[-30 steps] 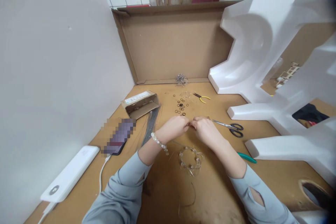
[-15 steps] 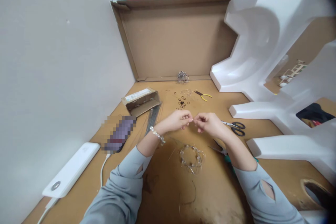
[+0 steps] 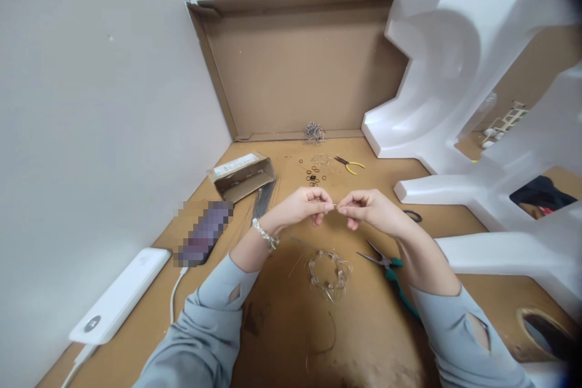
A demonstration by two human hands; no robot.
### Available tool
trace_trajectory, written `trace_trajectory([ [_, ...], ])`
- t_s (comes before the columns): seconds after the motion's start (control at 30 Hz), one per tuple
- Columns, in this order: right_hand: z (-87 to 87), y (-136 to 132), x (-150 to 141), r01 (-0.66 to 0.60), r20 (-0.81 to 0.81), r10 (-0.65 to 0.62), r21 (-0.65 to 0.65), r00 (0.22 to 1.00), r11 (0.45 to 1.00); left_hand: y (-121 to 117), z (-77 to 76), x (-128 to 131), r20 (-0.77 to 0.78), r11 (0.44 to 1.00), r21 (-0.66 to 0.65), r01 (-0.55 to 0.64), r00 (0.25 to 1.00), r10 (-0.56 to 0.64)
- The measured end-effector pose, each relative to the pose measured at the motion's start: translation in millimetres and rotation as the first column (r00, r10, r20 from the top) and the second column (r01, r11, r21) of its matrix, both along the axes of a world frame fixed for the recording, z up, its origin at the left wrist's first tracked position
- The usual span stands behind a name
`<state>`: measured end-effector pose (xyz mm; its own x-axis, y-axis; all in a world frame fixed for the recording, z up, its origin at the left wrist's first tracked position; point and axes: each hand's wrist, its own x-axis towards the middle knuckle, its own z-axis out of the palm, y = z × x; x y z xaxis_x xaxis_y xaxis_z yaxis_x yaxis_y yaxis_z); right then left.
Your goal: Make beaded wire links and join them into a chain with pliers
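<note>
Head view: both hands are up over the brown table (image 3: pixel 364 327), mid-frame, fingertips nearly meeting. Left hand (image 3: pixel 318 205) has thumb and index pinched together on one end of a thin piece (image 3: pixel 335 207), other fingers curled; right hand (image 3: pixel 361 209) pinches the other end the same way. Only a short bit of the piece shows in the gap, so its material and full length can't be told. A bead bracelet (image 3: pixel 265 234) circles the left wrist. Nearer the person, below the hands, a ring of wire and clear beads (image 3: pixel 328 286) lies flat, loose ends sticking out. Green-handled pliers (image 3: pixel 386 262) lie right of it, jaws spread, handles partly under the right forearm. Black scissors handle (image 3: pixel 413 215) shows behind that forearm; the rest is hidden. Beyond the hands: small dark rings (image 3: pixel 313 177), yellow-handled pliers (image 3: pixel 349 165) to their right, a silver tangle (image 3: pixel 313 132) farther back. To the left: open carton (image 3: pixel 243 177), bundle of thin wires (image 3: pixel 262 203) beside it, pixelated phone (image 3: pixel 207 233), white power bank (image 3: pixel 122 294). White foam (image 3: pixel 431 73) stands along the right.
</note>
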<state>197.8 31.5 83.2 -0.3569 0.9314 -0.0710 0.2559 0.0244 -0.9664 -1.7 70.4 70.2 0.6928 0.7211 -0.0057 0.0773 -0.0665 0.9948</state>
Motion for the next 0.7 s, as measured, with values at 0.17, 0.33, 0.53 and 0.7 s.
trace_trajectory([
  [0.17,4.6,-2,-1,-0.023,-0.111,0.017,-0.051,0.994,0.998,-2,-1.7,4,0.105,1.0,-0.01,-0.012,0.994,0.013],
  [0.33,4.6,-1,0,-0.009,-0.151,0.002,-0.044,0.988,0.999,-6,-0.7,5,0.168,0.998,-0.016,-0.058,0.984,0.06],
  [0.53,4.8,-4,0,0.039,0.068,-0.042,0.053,0.997,0.998,-7,1.5,8,0.084,0.999,-0.021,-0.031,0.996,0.033],
  [0.7,8.7,-10,-10,0.148,0.277,-0.221,0.262,0.935,0.954,-8,-0.4,10,0.092,0.999,-0.023,-0.032,0.995,0.034],
])
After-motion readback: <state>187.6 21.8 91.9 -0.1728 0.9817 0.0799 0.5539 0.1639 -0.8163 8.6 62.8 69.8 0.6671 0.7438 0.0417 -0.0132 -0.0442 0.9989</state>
